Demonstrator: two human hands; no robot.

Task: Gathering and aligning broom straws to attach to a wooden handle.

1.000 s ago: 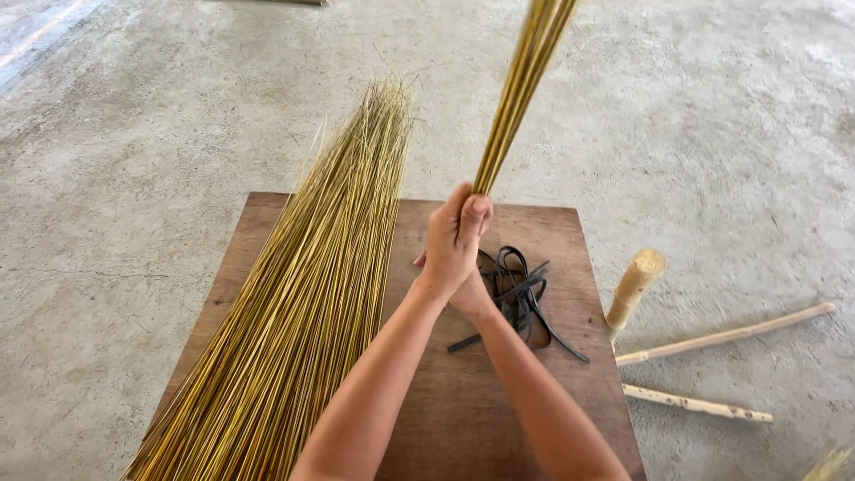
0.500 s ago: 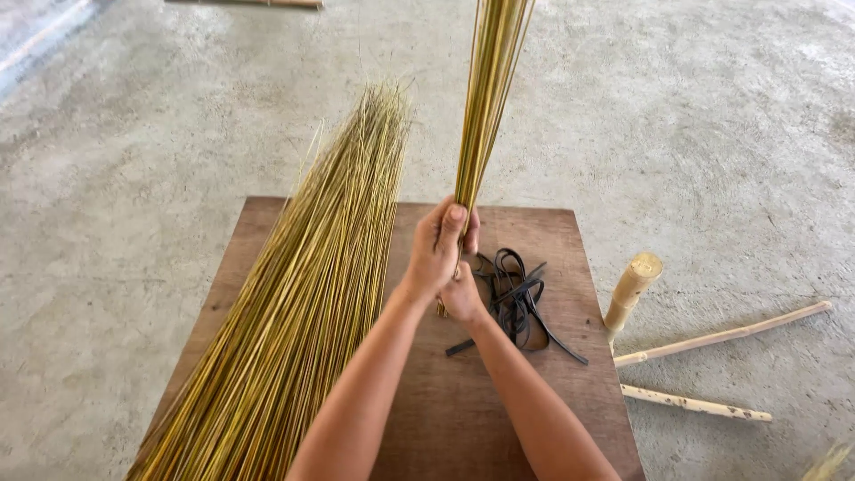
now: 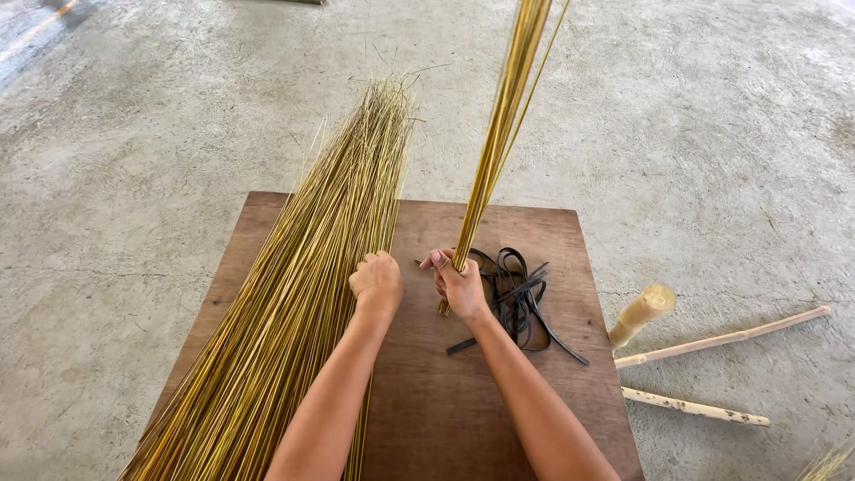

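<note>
The thin upright bundle of yellow-green sticks is now clenched by the right hand alone. The left hand has been released from it and is closed on the large pile of sticks on the brown wooden bench.

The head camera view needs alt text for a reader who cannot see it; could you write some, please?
The right hand holds a thin bundle of sticks upright on a wooden board, while the left hand touches a large pile of sticks. Black straps lie beside them.

**Brown board on a concrete floor**

A brown wooden board sits on the grey concrete floor. A long pile of yellow sticks lies along the board's left side, and a tangle of black straps lies right of centre. On the floor to the right lie three pale wooden poles.
</note>
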